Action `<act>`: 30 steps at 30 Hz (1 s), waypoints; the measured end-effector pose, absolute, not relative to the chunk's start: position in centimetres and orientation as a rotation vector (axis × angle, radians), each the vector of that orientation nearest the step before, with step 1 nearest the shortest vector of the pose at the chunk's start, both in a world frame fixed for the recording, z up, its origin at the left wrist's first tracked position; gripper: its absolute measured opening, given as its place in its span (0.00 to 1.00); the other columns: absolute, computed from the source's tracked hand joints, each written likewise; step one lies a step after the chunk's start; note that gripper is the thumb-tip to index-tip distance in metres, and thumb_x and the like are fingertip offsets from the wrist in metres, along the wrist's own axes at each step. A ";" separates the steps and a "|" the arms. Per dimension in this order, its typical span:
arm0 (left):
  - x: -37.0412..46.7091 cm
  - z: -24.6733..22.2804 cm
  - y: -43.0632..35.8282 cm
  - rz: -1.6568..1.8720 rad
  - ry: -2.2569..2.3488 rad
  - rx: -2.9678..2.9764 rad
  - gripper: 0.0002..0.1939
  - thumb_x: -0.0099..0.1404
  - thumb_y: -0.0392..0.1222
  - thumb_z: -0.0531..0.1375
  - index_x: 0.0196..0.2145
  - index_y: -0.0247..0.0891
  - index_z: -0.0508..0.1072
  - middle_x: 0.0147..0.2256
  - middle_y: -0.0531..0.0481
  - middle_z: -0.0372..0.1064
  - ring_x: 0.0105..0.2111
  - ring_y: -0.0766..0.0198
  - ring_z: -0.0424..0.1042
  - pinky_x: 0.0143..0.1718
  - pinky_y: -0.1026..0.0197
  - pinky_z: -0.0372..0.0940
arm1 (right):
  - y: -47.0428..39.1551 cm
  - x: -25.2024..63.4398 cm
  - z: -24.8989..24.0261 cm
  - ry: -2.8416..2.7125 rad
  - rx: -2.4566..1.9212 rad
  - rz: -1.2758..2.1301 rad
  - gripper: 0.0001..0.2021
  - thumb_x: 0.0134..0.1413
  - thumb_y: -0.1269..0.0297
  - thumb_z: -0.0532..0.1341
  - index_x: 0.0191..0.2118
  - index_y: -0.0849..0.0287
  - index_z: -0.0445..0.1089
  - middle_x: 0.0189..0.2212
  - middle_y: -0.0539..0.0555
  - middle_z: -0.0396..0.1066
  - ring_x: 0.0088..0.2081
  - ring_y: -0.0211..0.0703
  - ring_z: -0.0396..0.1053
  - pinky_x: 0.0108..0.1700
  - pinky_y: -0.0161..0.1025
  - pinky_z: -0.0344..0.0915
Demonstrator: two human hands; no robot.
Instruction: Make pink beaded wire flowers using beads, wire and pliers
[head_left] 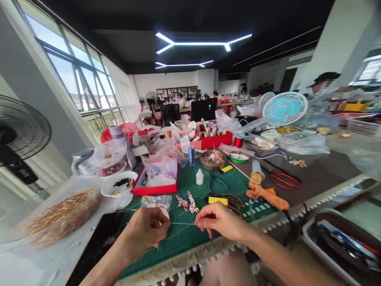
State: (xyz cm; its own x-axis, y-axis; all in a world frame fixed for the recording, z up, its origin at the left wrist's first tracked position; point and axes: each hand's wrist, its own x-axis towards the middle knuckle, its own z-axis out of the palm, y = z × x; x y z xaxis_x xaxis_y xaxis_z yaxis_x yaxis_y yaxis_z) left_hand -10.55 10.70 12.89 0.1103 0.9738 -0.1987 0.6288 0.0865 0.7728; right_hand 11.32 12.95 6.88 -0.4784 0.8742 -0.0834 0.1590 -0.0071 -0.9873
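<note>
Above the front of a green cutting mat (184, 242), my left hand (150, 226) is closed in a pinch. To its right, my right hand (214, 218) pinches too. A thin pale strand (183, 223) stretches between the fingertips of both hands. Just beyond them lie pink beaded pieces (187, 203). A small clear bag (156, 201) with beads sits behind my left hand. Yellow-handled cutters (218, 200) and red-handled scissors (235, 202) lie behind my right hand, with a small white bottle (199, 177) farther back.
An orange glue gun (266, 194) lies at the right. A red box (155, 190), a bowl of beads (212, 159) and a blue can (191, 156) stand farther back. At the left are a dark phone or tablet (101, 238) and a bag of golden sticks (64, 214). People sit in the background.
</note>
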 end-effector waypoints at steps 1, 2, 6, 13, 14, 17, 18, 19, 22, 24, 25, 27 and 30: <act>-10.2 12.2 10.8 0.580 1.610 1.642 0.05 0.49 0.38 0.58 0.19 0.36 0.67 0.12 0.58 0.59 0.13 0.70 0.59 0.16 0.69 0.52 | 12.9 12.0 6.6 -1.689 -1.123 1.471 0.07 0.45 0.61 0.61 0.27 0.59 0.72 0.20 0.48 0.66 0.19 0.35 0.61 0.23 0.34 0.57; -9.9 11.6 10.9 0.592 1.627 1.653 0.05 0.50 0.39 0.58 0.19 0.36 0.67 0.12 0.58 0.59 0.13 0.69 0.59 0.16 0.68 0.52 | 13.0 12.6 6.3 -1.703 -1.167 1.397 0.06 0.46 0.64 0.60 0.27 0.59 0.72 0.19 0.48 0.67 0.19 0.36 0.62 0.23 0.35 0.57; -8.3 9.5 11.0 0.606 1.703 1.726 0.07 0.50 0.40 0.57 0.19 0.36 0.70 0.11 0.56 0.60 0.13 0.66 0.61 0.18 0.66 0.52 | 13.2 15.3 5.4 -1.747 -1.315 1.108 0.06 0.46 0.69 0.58 0.25 0.58 0.72 0.18 0.49 0.67 0.19 0.40 0.63 0.23 0.37 0.58; -4.1 8.5 12.3 0.411 1.722 1.898 0.06 0.50 0.38 0.55 0.19 0.38 0.71 0.11 0.56 0.60 0.13 0.65 0.62 0.19 0.66 0.52 | 11.7 18.4 4.0 -1.755 -1.409 0.750 0.08 0.54 0.65 0.54 0.33 0.56 0.70 0.31 0.54 0.73 0.33 0.48 0.70 0.36 0.42 0.62; -3.6 8.8 12.7 0.403 1.700 1.903 0.06 0.50 0.38 0.55 0.20 0.38 0.71 0.11 0.57 0.60 0.14 0.66 0.62 0.19 0.66 0.52 | 11.2 18.6 3.7 -1.732 -1.415 0.720 0.08 0.55 0.65 0.53 0.35 0.56 0.69 0.32 0.54 0.73 0.34 0.47 0.70 0.36 0.42 0.63; -2.5 10.2 14.1 0.404 1.579 1.869 0.07 0.51 0.41 0.55 0.22 0.37 0.70 0.12 0.58 0.58 0.14 0.67 0.61 0.19 0.66 0.53 | 9.6 18.7 2.6 -1.626 -1.432 0.629 0.10 0.58 0.64 0.50 0.38 0.57 0.67 0.34 0.55 0.72 0.33 0.44 0.70 0.34 0.39 0.64; -2.2 10.6 14.4 0.413 1.544 1.851 0.07 0.51 0.42 0.55 0.22 0.37 0.70 0.13 0.59 0.57 0.14 0.68 0.59 0.19 0.66 0.53 | 9.0 18.7 2.2 -1.598 -1.425 0.588 0.09 0.59 0.65 0.50 0.39 0.57 0.66 0.33 0.54 0.72 0.32 0.42 0.70 0.32 0.37 0.64; -2.0 10.9 14.7 0.420 1.516 1.836 0.07 0.51 0.43 0.56 0.23 0.37 0.70 0.13 0.60 0.56 0.14 0.68 0.58 0.18 0.67 0.52 | 8.4 18.7 2.0 -1.582 -1.409 0.535 0.09 0.60 0.66 0.49 0.39 0.57 0.66 0.32 0.53 0.71 0.30 0.40 0.69 0.30 0.35 0.64; -1.8 11.0 14.8 0.406 1.520 1.845 0.08 0.51 0.43 0.55 0.24 0.36 0.71 0.12 0.61 0.52 0.14 0.70 0.53 0.18 0.67 0.50 | 6.8 18.3 1.5 -1.652 -1.331 0.252 0.09 0.60 0.71 0.50 0.41 0.57 0.66 0.29 0.51 0.70 0.29 0.37 0.69 0.29 0.32 0.63; -2.2 10.3 14.4 0.348 1.568 1.892 0.07 0.51 0.41 0.55 0.23 0.36 0.71 0.12 0.61 0.50 0.15 0.70 0.52 0.18 0.67 0.49 | 6.1 17.8 1.3 -1.742 -1.296 0.013 0.10 0.59 0.74 0.50 0.42 0.59 0.67 0.28 0.52 0.70 0.29 0.38 0.69 0.30 0.33 0.61; -2.6 9.8 14.1 0.310 1.608 1.924 0.07 0.50 0.39 0.54 0.22 0.36 0.71 0.12 0.61 0.50 0.15 0.70 0.53 0.18 0.67 0.48 | 5.8 17.5 1.2 -1.780 -1.279 -0.087 0.11 0.58 0.74 0.50 0.42 0.60 0.68 0.27 0.52 0.70 0.28 0.39 0.68 0.30 0.34 0.60; -3.8 8.4 13.4 0.220 1.696 1.990 0.08 0.49 0.37 0.53 0.20 0.37 0.72 0.12 0.59 0.53 0.16 0.69 0.56 0.19 0.67 0.49 | 5.6 16.7 0.8 -1.804 -1.247 -0.213 0.12 0.58 0.74 0.50 0.40 0.61 0.69 0.24 0.51 0.69 0.25 0.39 0.65 0.31 0.37 0.56; -6.1 6.5 12.2 0.144 1.728 2.106 0.09 0.51 0.37 0.52 0.21 0.39 0.72 0.14 0.58 0.60 0.18 0.67 0.62 0.22 0.67 0.53 | 5.6 15.6 -0.3 -1.786 -1.229 -0.276 0.14 0.58 0.74 0.48 0.37 0.60 0.71 0.21 0.50 0.68 0.25 0.39 0.61 0.34 0.40 0.53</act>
State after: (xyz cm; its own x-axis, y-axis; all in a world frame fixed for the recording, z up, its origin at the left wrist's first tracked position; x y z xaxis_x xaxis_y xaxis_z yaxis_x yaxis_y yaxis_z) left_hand -6.06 12.22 6.54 0.2260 0.9579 -0.1769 0.9155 -0.1469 0.3745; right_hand 15.61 5.55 -0.28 -0.0779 0.6216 0.7795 0.8277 0.4761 -0.2969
